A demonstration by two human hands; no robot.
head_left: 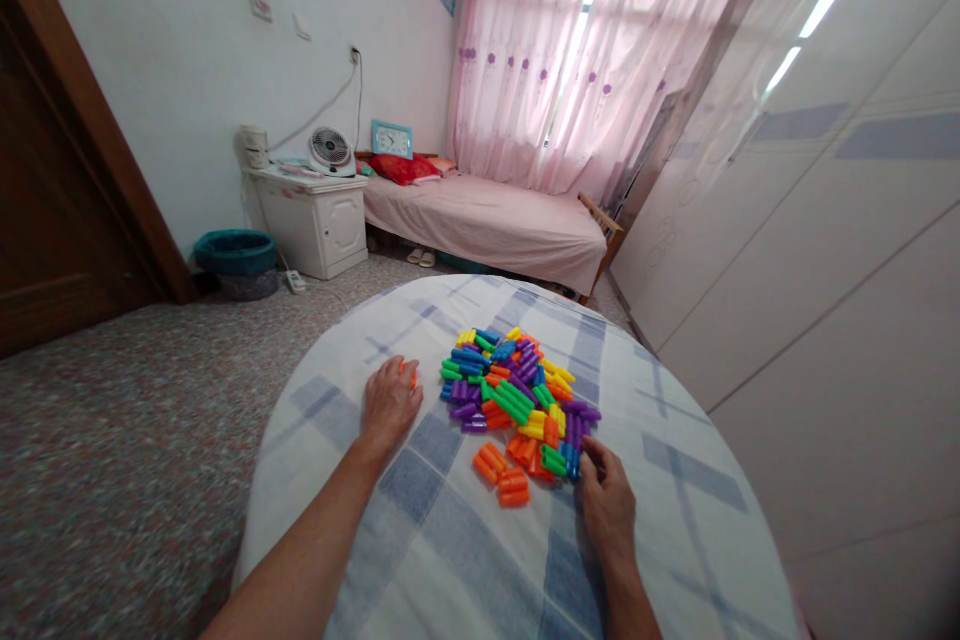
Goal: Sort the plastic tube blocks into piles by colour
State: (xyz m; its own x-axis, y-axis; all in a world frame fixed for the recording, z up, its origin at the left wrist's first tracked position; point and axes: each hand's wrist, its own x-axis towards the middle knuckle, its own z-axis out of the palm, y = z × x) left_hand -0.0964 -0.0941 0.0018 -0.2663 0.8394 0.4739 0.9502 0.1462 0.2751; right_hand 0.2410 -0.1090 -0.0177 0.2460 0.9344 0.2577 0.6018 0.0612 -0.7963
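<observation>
A heap of coloured plastic blocks (517,395) in orange, green, purple, blue and yellow lies in the middle of a round table (450,560) covered with a white and blue checked cloth. My left hand (390,402) rests on the cloth just left of the heap, fingers curled over an orange piece (412,376) that peeks out at the fingertips. My right hand (607,500) lies at the heap's near right edge, fingers bent, its fingertips touching blue and purple blocks (574,442). Orange blocks (504,475) sit loose at the near side of the heap.
A bed with pink cover (487,220) stands beyond the table under a pink curtain. A white bedside cabinet (319,220) carries a small fan (331,150). A teal basin (235,255) sits on the floor. White wardrobe doors (825,250) line the right side.
</observation>
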